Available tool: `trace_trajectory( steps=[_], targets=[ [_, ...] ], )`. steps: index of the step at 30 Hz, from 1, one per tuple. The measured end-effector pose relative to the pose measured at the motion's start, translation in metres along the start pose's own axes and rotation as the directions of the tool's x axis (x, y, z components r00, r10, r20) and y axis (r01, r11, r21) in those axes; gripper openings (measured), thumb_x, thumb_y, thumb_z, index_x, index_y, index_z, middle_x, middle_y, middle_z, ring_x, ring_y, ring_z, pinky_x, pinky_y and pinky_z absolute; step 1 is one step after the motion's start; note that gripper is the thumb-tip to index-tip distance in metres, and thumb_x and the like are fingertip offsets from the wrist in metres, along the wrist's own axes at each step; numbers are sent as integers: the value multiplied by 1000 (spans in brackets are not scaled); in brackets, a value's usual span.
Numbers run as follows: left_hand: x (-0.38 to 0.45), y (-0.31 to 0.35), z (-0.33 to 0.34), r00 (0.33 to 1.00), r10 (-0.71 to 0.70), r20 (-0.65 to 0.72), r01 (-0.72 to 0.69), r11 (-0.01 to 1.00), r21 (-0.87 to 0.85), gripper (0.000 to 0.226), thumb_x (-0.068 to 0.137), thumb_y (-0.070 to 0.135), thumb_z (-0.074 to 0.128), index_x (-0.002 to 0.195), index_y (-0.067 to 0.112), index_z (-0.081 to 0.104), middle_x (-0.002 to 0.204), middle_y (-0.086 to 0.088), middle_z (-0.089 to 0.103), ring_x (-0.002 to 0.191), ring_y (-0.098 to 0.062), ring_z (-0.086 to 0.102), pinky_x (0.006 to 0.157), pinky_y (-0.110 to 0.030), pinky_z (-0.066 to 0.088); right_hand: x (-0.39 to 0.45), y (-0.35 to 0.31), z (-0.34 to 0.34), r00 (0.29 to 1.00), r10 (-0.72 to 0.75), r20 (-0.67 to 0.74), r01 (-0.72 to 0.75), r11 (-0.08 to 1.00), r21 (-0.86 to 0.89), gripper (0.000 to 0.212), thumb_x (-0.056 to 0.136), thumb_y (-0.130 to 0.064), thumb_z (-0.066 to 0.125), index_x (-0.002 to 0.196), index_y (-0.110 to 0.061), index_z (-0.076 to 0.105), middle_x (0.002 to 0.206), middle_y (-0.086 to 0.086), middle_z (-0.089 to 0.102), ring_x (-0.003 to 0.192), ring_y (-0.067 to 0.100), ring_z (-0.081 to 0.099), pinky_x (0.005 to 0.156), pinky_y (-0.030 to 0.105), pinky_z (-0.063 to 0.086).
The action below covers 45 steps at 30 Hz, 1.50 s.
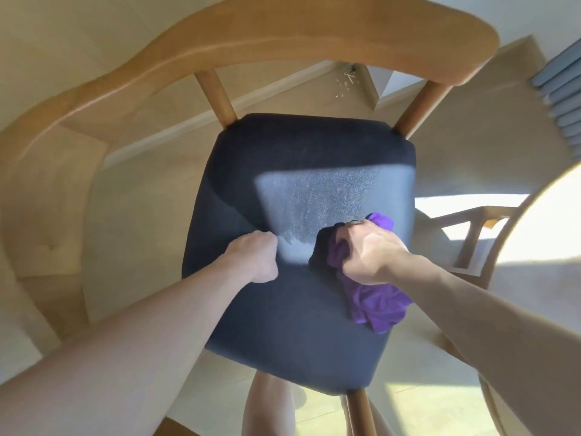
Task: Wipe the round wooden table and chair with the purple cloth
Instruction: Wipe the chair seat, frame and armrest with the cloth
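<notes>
A wooden chair (pixel 283 36) with a curved backrest and a dark navy seat cushion (pixel 283 152) fills the view from above. My right hand (pixel 374 253) grips the bunched purple cloth (pixel 377 306) and presses it on the right side of the seat. My left hand (pixel 254 259) is curled into a loose fist and rests on the seat's middle, holding nothing. A patch of sunlight falls on the cushion between and above the hands. The round wooden table (pixel 540 234) shows only as a bright curved edge at the right.
A second wooden chair frame (pixel 471 228) stands under the table edge at the right. Pale floor tiles surround the chair, with small debris (pixel 345 80) on the floor beyond the backrest. A blue-grey ribbed object (pixel 562 89) sits at the far upper right. My legs show below the seat.
</notes>
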State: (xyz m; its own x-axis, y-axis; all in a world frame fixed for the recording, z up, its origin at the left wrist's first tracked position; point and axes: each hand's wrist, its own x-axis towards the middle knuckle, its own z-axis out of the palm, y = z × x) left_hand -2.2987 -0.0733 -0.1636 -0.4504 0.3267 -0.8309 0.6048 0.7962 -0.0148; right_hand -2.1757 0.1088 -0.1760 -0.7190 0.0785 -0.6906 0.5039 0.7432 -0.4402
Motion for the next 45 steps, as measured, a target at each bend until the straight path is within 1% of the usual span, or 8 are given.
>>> trace_trajectory(
  steps=[7, 11, 20, 24, 28, 33, 40, 45],
  targets=[
    [11, 61, 25, 982, 188, -18, -189, 977, -101, 46, 78, 20, 80, 94, 17, 36, 97, 0, 41, 108, -26, 55, 77, -29, 35, 18, 50, -58, 771, 289, -568, -59, 920, 388, 31, 69, -26, 48, 99, -16, 52, 105, 10, 50, 103, 31, 50, 87, 35, 39],
    [14, 55, 40, 976, 215, -28, -217, 969, -119, 47, 84, 21, 77, 95, 19, 31, 101, 1, 34, 117, -26, 46, 86, -27, 30, 44, 49, -50, 782, 376, -497, -207, 909, 362, 41, 77, -13, 54, 118, -7, 50, 124, 18, 47, 119, 41, 42, 100, 45, 39],
    [9, 60, 33, 979, 204, 18, -202, 975, -89, 50, 87, 29, 77, 99, 17, 30, 106, 0, 33, 122, -27, 43, 89, -27, 28, -26, 37, 15, 995, 63, -82, -60, 998, 30, 7, 78, -22, 53, 80, -25, 58, 86, -10, 51, 98, 23, 55, 68, 27, 37],
    [12, 58, 34, 979, 203, 22, -200, 976, -88, 49, 87, 30, 76, 95, 18, 29, 103, 1, 32, 118, -25, 42, 89, -28, 29, -20, 58, -29, 885, 228, -406, -78, 933, 352, 9, 73, -25, 58, 74, -17, 61, 76, -1, 64, 72, 22, 58, 65, 29, 43],
    [17, 59, 33, 981, 185, 60, -180, 980, -82, 54, 85, 35, 80, 95, 19, 30, 101, 2, 34, 109, -21, 40, 88, -30, 32, 16, 86, -74, 711, 418, -565, -75, 845, 530, 22, 75, -29, 49, 87, -13, 56, 100, 14, 63, 88, 34, 57, 76, 35, 46],
    [20, 62, 32, 983, 164, 82, -162, 986, -28, 55, 86, 38, 80, 100, 17, 32, 106, -1, 37, 119, -25, 46, 84, -32, 31, 28, 88, -47, 830, 351, -433, -151, 890, 431, 33, 79, -10, 54, 112, -12, 62, 108, 11, 58, 104, 38, 58, 95, 42, 50],
    [15, 68, 22, 981, 131, 142, -130, 991, -16, 52, 89, 38, 78, 104, 15, 34, 110, -3, 39, 121, -26, 47, 86, -33, 34, -46, 92, 11, 969, 231, 93, -247, 940, 237, 10, 70, -21, 55, 72, -31, 57, 75, -10, 57, 83, 26, 62, 66, 24, 45],
    [14, 65, 23, 979, 159, 125, -156, 987, -29, 50, 90, 35, 77, 99, 15, 32, 105, -3, 37, 103, -22, 40, 87, -30, 33, -17, 84, -40, 862, 348, -368, -73, 805, 589, 30, 55, -36, 45, 70, -16, 60, 71, -10, 69, 71, 7, 63, 67, 26, 51]
  ],
)
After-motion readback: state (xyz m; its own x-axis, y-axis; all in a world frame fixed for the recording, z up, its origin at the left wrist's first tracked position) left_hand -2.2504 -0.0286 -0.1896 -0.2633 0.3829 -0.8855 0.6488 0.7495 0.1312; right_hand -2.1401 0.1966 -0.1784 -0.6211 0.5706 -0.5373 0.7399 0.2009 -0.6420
